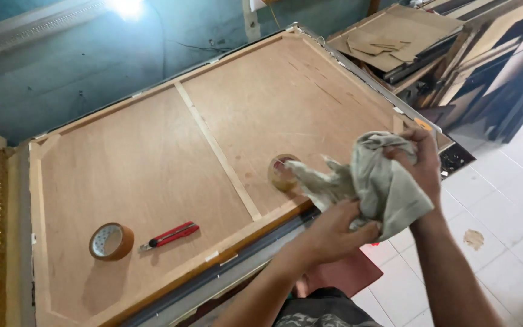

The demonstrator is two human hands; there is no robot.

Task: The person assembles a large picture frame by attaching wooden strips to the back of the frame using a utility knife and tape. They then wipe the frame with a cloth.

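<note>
Left hand fingers pinch cloth; right hand grips above.

Your left hand and right hand are both bare, with no gloves, rings or watch showing. Both forearms are uncovered too, with no sleeve reaching down as far as the wrists or along the length that shows. Below the hands, at the bottom edge of the view, a strip of your clothing appears: dark fabric with a mottled grey and green camouflage pattern.
</note>
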